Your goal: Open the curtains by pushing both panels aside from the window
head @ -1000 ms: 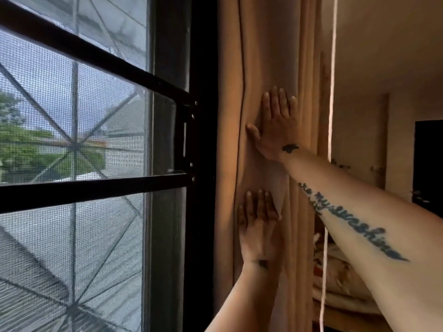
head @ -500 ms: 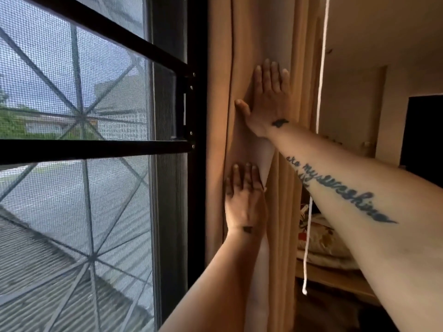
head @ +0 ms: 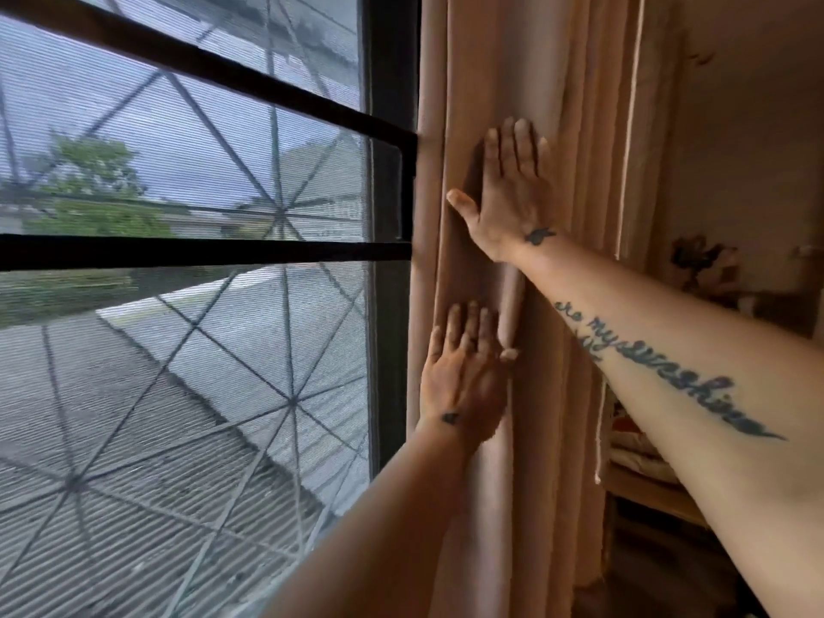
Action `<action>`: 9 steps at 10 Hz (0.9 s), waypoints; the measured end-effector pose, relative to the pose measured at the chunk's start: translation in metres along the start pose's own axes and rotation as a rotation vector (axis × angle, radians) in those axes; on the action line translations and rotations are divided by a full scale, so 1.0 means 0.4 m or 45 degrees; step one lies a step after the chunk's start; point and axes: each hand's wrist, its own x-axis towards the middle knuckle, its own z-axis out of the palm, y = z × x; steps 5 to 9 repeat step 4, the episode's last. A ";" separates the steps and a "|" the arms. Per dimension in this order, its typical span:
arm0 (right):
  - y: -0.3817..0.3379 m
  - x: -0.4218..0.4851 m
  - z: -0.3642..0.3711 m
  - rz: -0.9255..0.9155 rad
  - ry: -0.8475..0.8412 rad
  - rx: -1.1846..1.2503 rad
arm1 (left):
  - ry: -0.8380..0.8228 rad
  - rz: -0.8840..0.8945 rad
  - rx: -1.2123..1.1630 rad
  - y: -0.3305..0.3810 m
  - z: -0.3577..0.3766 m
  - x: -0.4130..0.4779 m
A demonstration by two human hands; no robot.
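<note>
A tan curtain panel (head: 548,73) hangs bunched in folds just right of the black window frame (head: 392,82). My right hand (head: 508,189) lies flat against the folds at mid height, fingers up and thumb out toward the frame. My left hand (head: 463,376) presses flat on the same panel just below it, fingers together. Neither hand grips the cloth. The window (head: 178,305) to the left is uncovered, with mesh and crossing bars. No second panel is in view.
A white pull cord (head: 624,180) hangs right of the curtain. Behind it is a beige wall (head: 749,127) and a wooden shelf (head: 646,492) with folded fabric. Outside are corrugated roofs and trees.
Both hands stay flat on the bunched panel, one above the other. The view has shifted, so the window frame and curtain sit slightly differently in frame.
</note>
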 end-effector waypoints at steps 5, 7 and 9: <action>-0.257 -0.255 -0.386 -0.148 0.092 0.915 | -0.402 -0.453 0.423 -0.324 -0.055 -0.827; -0.257 -0.255 -0.386 -0.148 0.092 0.915 | -0.402 -0.453 0.423 -0.324 -0.055 -0.827; -0.257 -0.255 -0.386 -0.148 0.092 0.915 | -0.402 -0.453 0.423 -0.324 -0.055 -0.827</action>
